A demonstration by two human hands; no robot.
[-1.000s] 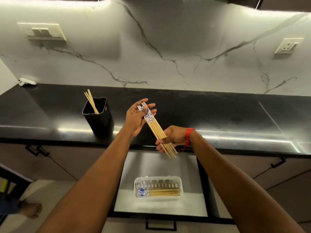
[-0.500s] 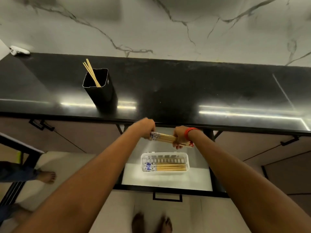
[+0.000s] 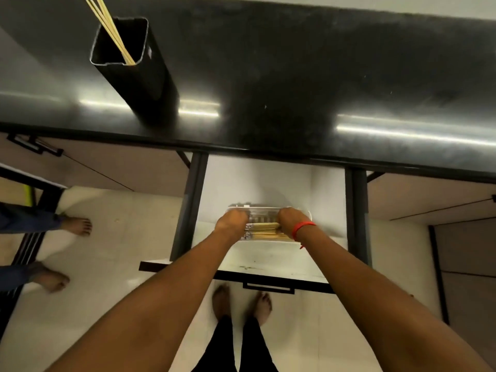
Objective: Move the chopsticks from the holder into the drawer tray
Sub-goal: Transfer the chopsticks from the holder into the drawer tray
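Slender wooden chopsticks (image 3: 264, 226) gripped at both ends by closed left hand (image 3: 232, 220) and right hand (image 3: 290, 220), held over clear ribbed plastic tray (image 3: 261, 212), square black holder (image 3: 134, 68) on glossy table (image 3: 322, 76)

Our arms are bare from the hands up to the near edge of the view, with no sleeves on them. Our left hand (image 3: 233, 220) wears nothing. Round our right wrist, just behind our right hand (image 3: 290, 219), sits a thin red thread band (image 3: 303, 226), with a short loose end hanging off it toward the near side. Below, we wear black trousers (image 3: 236, 345), and our feet (image 3: 221, 300) are bare on the floor.
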